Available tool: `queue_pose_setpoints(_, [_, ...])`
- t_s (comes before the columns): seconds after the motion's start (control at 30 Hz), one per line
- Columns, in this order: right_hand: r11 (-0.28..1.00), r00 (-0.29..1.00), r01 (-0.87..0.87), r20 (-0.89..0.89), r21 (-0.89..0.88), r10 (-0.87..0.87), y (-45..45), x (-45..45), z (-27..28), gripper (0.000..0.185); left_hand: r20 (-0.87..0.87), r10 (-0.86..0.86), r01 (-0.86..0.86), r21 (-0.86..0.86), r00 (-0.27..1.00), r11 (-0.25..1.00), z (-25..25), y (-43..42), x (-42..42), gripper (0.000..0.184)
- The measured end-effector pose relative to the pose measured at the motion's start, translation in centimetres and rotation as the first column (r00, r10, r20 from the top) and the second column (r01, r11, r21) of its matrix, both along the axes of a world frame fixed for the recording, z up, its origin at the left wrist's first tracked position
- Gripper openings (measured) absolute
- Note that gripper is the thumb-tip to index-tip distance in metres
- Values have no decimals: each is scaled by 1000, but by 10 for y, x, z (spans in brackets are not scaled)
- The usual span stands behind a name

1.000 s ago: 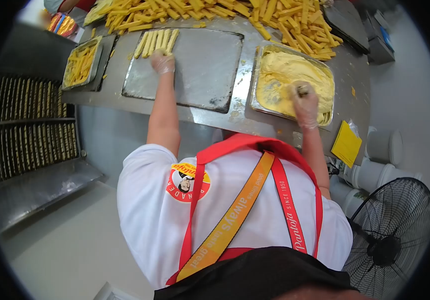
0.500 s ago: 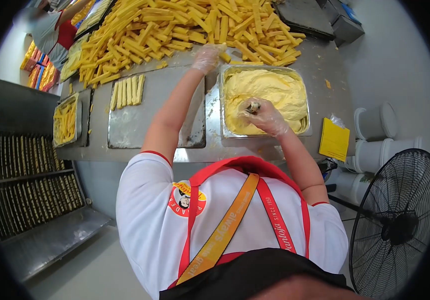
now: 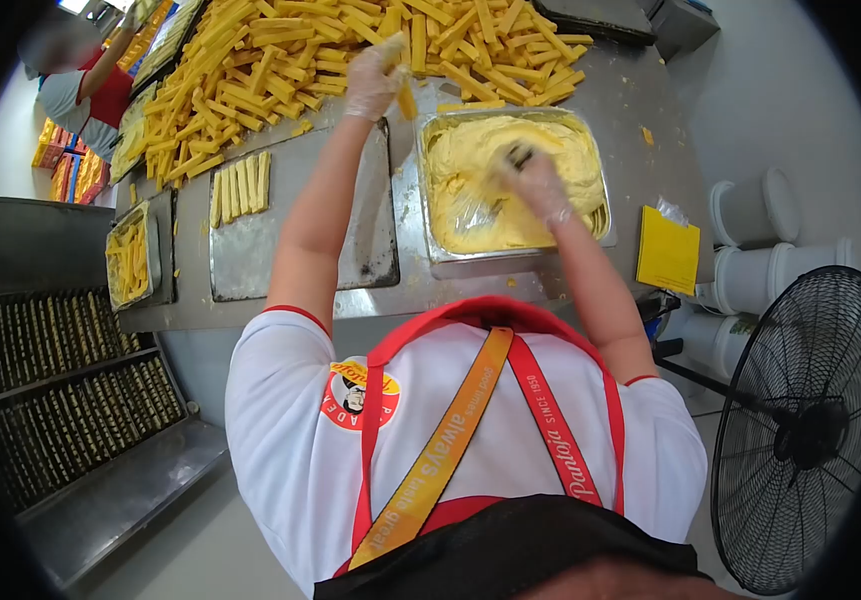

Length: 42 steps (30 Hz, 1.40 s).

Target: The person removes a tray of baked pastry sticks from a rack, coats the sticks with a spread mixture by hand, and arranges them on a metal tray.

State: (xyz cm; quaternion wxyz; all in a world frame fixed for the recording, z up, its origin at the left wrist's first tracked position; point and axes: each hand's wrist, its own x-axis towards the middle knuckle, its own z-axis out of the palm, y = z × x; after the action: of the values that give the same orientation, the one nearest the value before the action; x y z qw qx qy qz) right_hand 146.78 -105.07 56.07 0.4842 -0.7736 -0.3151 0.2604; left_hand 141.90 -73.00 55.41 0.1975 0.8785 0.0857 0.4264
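My left hand (image 3: 370,88), in a clear plastic glove, is raised at the near edge of the pile of yellow cake sticks (image 3: 260,75). Its fingers are closed on a yellow cake stick (image 3: 406,98). Over the metal pan (image 3: 520,256) of pale yellow cream (image 3: 485,145) is my gloved right hand (image 3: 538,185), blurred by motion. It grips a tool whose dark handle end (image 3: 519,154) shows; its working end cannot be made out. To the left, several cream-coated sticks (image 3: 241,187) lie side by side on a flat baking tray (image 3: 300,255).
A small pan of yellow pieces (image 3: 130,258) stands at the table's left end. A rack of filled trays (image 3: 60,390) is below left. Yellow paper (image 3: 668,250) lies by the right edge, near white buckets (image 3: 755,218) and a fan (image 3: 800,430). Another person (image 3: 85,90) works at far left.
My left hand has lifted from the pile's edge and moved left, with a stick now showing in it. The tool in my right hand has moved upward over the cream. The view has shifted slightly.
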Motion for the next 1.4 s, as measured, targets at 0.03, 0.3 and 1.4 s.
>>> queue_pose_setpoints(0.03, [992,984,124,125,24,-126,-2,6,2,21,-40,-33,27,-138,999,990,9,-2,-10,28])
queue_pose_setpoints(0.3, [942,939,-335,-82,2,334,-34,-23,17,20,35,-320,187,-870,947,457,53,-100,-127,31])
queue_pose_setpoints(1.4, [883,935,274,-320,380,-152,-34,-22,-16,15,-377,-57,-264,-741,925,618,-12,-186,-146,28])
